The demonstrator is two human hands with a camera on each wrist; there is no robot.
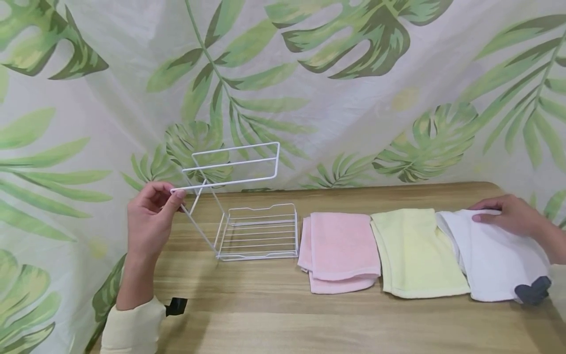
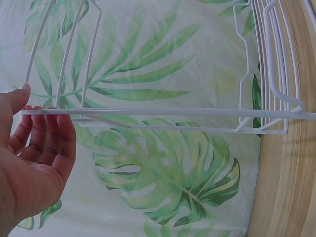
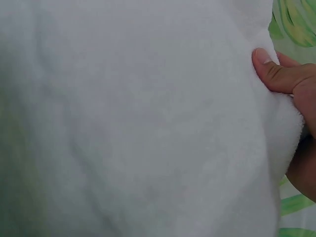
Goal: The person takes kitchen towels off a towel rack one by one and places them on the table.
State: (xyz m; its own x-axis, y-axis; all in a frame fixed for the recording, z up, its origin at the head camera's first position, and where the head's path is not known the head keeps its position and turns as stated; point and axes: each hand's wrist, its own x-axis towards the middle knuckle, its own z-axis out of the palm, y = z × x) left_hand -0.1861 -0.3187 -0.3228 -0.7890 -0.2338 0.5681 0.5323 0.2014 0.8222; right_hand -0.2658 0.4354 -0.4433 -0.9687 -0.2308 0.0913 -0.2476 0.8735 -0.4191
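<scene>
Left hand (image 1: 150, 216) pinches light, stiff wire rack (image 1: 247, 216) mid-left of frame; right hand (image 1: 508, 214) grips soft, limp white towel (image 1: 495, 260) by its far-right edge.

White towel held at its edge, close view.
The white towel (image 3: 138, 123) fills the frame; the right hand (image 3: 296, 113) grips its right edge, thumb (image 3: 276, 74) pressed on top, leaf-print cloth (image 3: 296, 19) behind.
</scene>
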